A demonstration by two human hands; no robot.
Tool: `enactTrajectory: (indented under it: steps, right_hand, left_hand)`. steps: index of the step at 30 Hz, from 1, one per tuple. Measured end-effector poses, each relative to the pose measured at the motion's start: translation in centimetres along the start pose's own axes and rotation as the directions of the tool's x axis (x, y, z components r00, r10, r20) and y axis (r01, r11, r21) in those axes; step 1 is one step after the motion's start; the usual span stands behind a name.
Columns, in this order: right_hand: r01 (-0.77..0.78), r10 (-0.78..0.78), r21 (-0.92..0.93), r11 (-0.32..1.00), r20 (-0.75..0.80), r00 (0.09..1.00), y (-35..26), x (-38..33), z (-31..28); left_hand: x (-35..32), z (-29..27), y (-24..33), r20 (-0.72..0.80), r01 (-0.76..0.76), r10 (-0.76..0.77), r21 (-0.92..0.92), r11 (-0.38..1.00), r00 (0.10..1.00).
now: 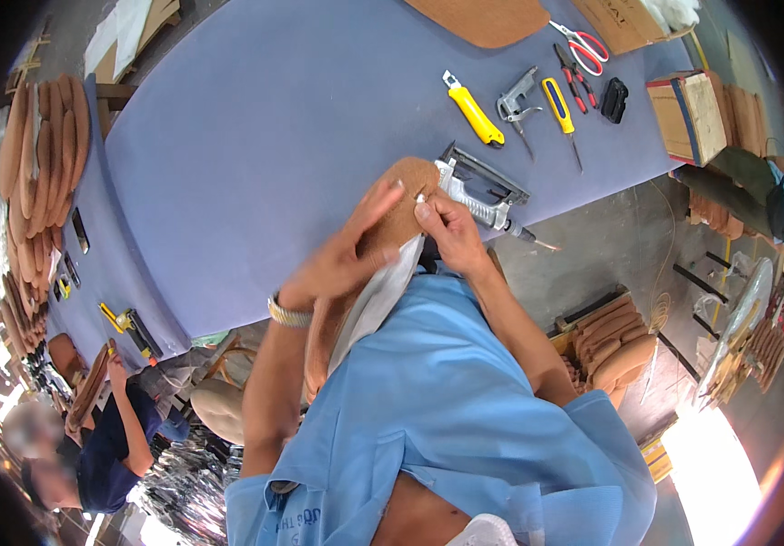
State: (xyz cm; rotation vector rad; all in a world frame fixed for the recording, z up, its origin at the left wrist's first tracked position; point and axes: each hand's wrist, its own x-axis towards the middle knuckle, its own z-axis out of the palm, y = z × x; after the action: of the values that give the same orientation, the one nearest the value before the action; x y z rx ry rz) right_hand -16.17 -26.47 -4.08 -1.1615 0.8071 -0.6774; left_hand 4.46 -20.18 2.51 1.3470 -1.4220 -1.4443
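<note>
Brown panel (390,227) between both hands, upper end over the rim of the blue table (228,164), lower end down along the blue shirt (465,400). Set aslant presumably for bracing between table and body, with less load on the fingers. Left hand (337,259): wide, fingers spread over the panel, blurred; firmness of contact impossible to tell. Right hand (454,238): narrow, thumb and curled fingers closed on the panel's right edge near the upper end, apparently for steadiness. White bit (420,197) at the thumb tip, too small to identify. Pale cloth (376,305) along the panel's shirt side. Staple gun (481,198) just beside the upper end, probably for a short reach. Farther up the table, loosely in a row: knife (476,111), blow gun (517,96), screwdriver (556,100), cutters (580,89), scissors (575,38); likely out of the panel's way, yet handy.
</note>
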Motion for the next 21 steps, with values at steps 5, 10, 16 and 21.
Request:
enactTrajectory:
  steps: [5, 10, 16, 21]
  right_hand:
    - [0.064, -0.062, -0.033, 0.997, 0.067, 0.996, 0.5, 0.6, -0.3]
    - [-0.060, 0.066, -0.060, 0.996, 0.092, 0.994, 0.5, 0.2, -1.3]
    - [-0.006, -0.004, 0.131, 0.991, 0.075, 0.997, 2.0, 0.3, -1.3]
    - [-0.083, 0.062, 0.225, 0.971, 0.099, 0.993, 2.9, 0.2, -1.9]
  left_hand:
    - [5.6, -0.9, -2.9, 0.000, 0.290, -0.294, -0.165, 0.943, 0.956]
    - [6.2, 0.4, -4.0, 0.002, 0.279, -0.282, -0.142, 0.950, 0.960]
    - [3.5, 1.6, -2.8, -0.046, 0.187, -0.184, 0.086, 0.979, 0.982]
    - [3.1, 2.7, -0.5, -0.135, 0.090, -0.056, 0.260, 0.961, 0.989]
